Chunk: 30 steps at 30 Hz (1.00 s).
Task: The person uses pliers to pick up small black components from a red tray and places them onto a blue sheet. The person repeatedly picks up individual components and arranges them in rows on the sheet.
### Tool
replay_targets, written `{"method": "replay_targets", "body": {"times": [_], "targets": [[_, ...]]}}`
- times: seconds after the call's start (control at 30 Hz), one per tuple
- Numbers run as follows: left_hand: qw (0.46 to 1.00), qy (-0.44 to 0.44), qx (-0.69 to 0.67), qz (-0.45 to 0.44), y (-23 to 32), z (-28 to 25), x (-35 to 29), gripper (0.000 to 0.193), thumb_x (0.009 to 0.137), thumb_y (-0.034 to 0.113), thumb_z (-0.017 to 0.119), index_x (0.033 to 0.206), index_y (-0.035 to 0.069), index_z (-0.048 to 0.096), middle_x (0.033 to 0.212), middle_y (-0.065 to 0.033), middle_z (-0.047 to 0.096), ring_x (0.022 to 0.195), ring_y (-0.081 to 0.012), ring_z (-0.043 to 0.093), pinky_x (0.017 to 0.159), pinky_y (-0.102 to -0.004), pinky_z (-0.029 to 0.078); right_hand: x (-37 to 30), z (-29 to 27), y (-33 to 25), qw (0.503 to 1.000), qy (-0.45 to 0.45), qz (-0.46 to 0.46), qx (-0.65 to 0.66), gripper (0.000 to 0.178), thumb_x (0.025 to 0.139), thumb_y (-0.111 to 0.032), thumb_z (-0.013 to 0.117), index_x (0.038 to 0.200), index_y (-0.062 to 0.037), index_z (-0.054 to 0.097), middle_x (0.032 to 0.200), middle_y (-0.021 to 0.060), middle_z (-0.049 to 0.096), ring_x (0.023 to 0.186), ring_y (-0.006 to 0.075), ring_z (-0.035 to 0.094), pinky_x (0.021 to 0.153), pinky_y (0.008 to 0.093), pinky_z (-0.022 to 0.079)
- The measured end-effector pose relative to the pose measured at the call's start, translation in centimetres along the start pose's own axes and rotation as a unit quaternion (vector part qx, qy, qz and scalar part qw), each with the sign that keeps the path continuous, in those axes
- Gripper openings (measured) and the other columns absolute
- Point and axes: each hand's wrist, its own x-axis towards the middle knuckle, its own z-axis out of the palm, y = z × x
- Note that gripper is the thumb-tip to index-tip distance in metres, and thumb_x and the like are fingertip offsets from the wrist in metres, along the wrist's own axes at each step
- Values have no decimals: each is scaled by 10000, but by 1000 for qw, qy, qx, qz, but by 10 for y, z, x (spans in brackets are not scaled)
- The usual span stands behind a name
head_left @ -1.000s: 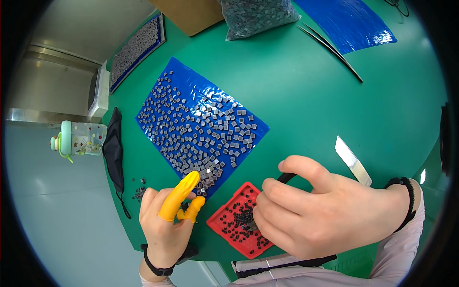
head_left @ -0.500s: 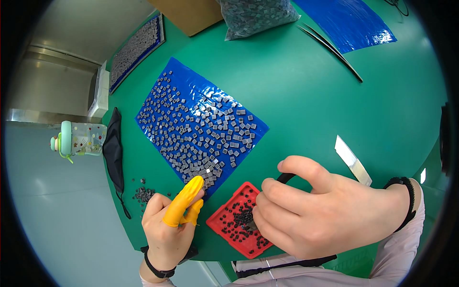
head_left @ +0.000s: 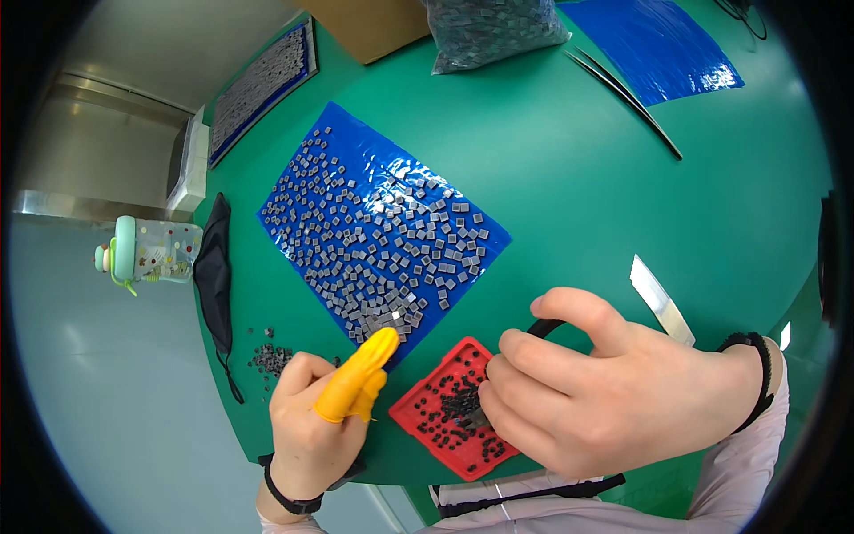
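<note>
My left hand wears yellow finger cots on thumb and index finger, which are pressed together at the near corner of a blue sheet. Whatever sits between those fingertips is hidden. Many small grey square pieces are spread over the sheet. My right hand is closed around a dark hand tool, mostly covered by the fingers. Its lower end reaches into a red tray, among tiny black parts heaped in the middle and scattered around.
Loose dark bits and a black face mask lie to the left, near a bottle. A blade rests right of the sheet. Farther back are tweezers, a filled plastic bag, a cardboard box and a loaded panel.
The whole view has shifted slightly, so the table's things appear a little farther right. The thumb and index finger of my left hand have drawn closer together. My right hand stays over the tray.
</note>
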Motion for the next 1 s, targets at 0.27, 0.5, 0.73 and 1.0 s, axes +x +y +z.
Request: {"method": "replay_targets", "body": {"times": [0.27, 0.5, 0.73, 1.0], "targets": [[1000, -18, 8, -1, 6, 1, 1, 361, 655, -7, 768, 1007, 45, 707, 609, -16, 501, 609, -178, 488, 509, -285, 397, 0, 0, 0, 1000, 16, 4, 1, 134, 725, -161, 630, 809, -58, 644, 802, 36, 596, 863, 155, 569, 916, 410, 390], [1000, -14, 12, 15, 9, 1, 6, 371, 649, -15, 762, 1011, 47, 708, 655, -13, 558, 624, -179, 489, 527, -281, 407, 4, 7, -2, 996, 84, 37, 3, 137, 726, -160, 628, 809, -52, 643, 787, 32, 589, 853, 151, 569, 919, 407, 388], [1000, -22, -4, 11, 11, 1, 8, 383, 635, -23, 751, 1010, 43, 709, 691, -2, 592, 645, -174, 494, 543, -274, 416, 4, 7, -3, 995, 91, 39, 6, 139, 721, -159, 631, 810, -53, 645, 795, 31, 594, 855, 152, 569, 916, 404, 386], [1000, -17, -9, 17, 13, -1, 7, 367, 639, -11, 747, 999, 50, 712, 742, 10, 629, 648, -172, 497, 559, -278, 421, 3, 8, -2, 995, 95, 40, 7, 145, 713, -161, 634, 810, -54, 645, 800, 29, 597, 859, 151, 570, 913, 404, 386]]}}
